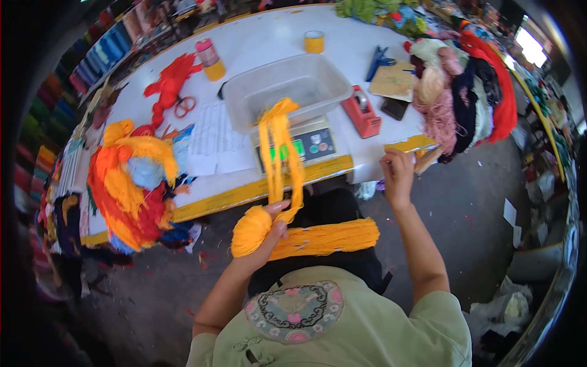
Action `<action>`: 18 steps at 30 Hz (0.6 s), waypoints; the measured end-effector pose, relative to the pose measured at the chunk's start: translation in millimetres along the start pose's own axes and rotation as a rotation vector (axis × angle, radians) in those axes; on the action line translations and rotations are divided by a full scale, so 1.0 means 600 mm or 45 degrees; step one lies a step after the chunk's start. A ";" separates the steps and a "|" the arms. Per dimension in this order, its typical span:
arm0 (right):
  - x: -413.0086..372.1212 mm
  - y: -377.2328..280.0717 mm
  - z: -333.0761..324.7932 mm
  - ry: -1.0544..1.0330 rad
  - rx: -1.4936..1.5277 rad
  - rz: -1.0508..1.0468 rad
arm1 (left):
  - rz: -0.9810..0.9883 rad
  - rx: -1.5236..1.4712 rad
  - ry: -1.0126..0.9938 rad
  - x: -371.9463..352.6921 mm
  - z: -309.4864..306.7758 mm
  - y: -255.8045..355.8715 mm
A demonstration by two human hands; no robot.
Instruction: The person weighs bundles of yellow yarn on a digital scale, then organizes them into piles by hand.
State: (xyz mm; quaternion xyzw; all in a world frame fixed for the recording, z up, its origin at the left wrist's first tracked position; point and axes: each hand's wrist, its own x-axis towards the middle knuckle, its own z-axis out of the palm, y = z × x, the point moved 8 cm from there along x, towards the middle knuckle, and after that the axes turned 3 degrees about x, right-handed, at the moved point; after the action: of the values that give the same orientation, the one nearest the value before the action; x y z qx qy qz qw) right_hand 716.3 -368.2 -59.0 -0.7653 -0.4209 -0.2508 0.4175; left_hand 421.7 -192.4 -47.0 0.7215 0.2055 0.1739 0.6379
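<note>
My left hand [273, 227] is closed around a hank of orange-yellow yarn [251, 231]. A rounded bunch of it bulges at the outer side of the hand. From the same hand, long loops of yellow yarn [281, 140] run up over the scale [313, 145] to the rim of a clear plastic tub. Across my lap lies a thick straight yellow skein [336, 237]. My right hand [398, 174] is raised off the table's front right corner, fingertips pinched together; whatever they hold is too small to make out.
On the table [269, 30] stand the plastic tub [287, 85], a red tape dispenser [362, 113], red scissors [184, 107] and paper sheets [214, 140]. Red and orange yarn [131, 183] heaps at left; mixed skeins [449, 92] hang over the right end.
</note>
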 end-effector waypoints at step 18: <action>-0.047 -0.346 0.130 -1.444 1.371 0.323 | 0.496 0.622 0.036 -0.005 0.001 0.058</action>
State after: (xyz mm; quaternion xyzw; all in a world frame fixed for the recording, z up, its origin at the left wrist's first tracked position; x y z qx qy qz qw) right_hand 526.7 -252.6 -31.8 -0.5114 -0.5424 0.4650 0.4776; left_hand 421.8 -198.1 -12.3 0.8767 0.1078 0.2485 0.3976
